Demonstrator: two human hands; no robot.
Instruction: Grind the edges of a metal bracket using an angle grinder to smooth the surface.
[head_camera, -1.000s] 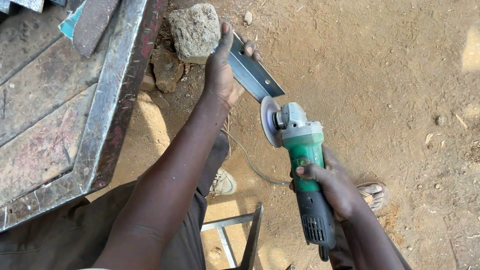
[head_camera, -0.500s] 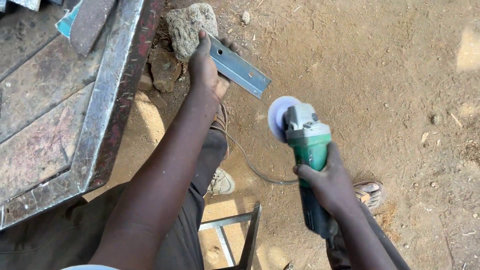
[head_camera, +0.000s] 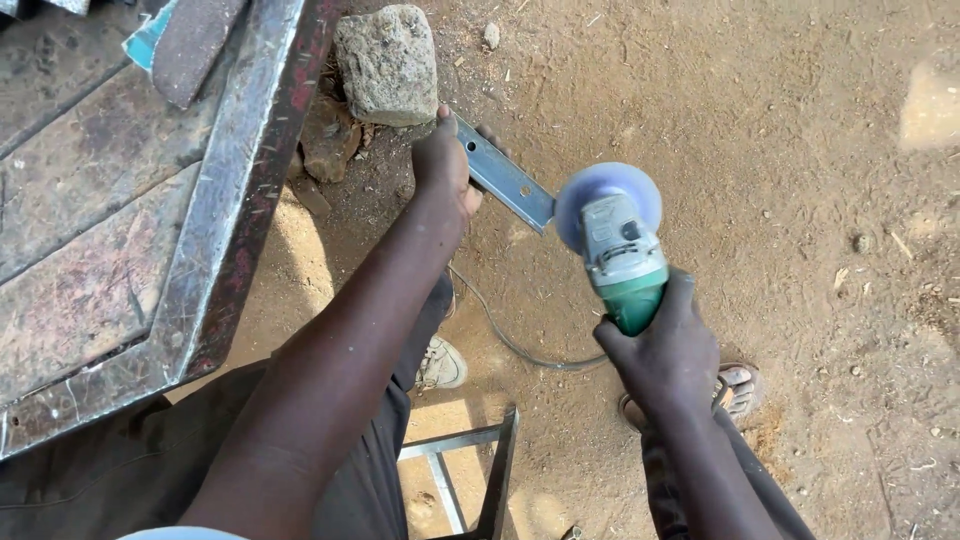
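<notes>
Biggest thing: metal frame (head_camera: 215, 215) w/ rusty sheet panels, far left, lying over the dirt ground (head_camera: 800, 200). It's a welded rectangle of angle iron, worn paint, w/ a flat bar resting across its top corner. Just right of its edge sits a rough grey stone (head_camera: 385, 62), w/ smaller brown rocks (head_camera: 325, 140) beside it.

Left hand (head_camera: 440, 165) is closed round the near-left end of a short steel strip (head_camera: 508, 182), thumb over the top, holding it clear of the ground just below the stone; the strip runs down-right toward the grinder. A hole shows near the held end.

Right hand (head_camera: 655, 350) is wrapped tight round the green body of an angle grinder (head_camera: 620, 250), fingers fully closed on the handle part. The disc (head_camera: 605, 195) looks blurred, prob spinning, and sits right at the free end of the strip, touching or v. close; can't tell which.

Progress, as a judgement: strip is gripped and positioned, disc is at the end edge, so grinding looks just begun or about to. No sparks visible, edge looks still rough-square, so most of the dressing seems left.

Smaller bits: black cord (head_camera: 510, 340) trails on the ground, a light shoe (head_camera: 440, 365) near centre, a sandalled foot (head_camera: 735, 385) to the right, a small steel stool frame (head_camera: 470, 470) near bottom.
</notes>
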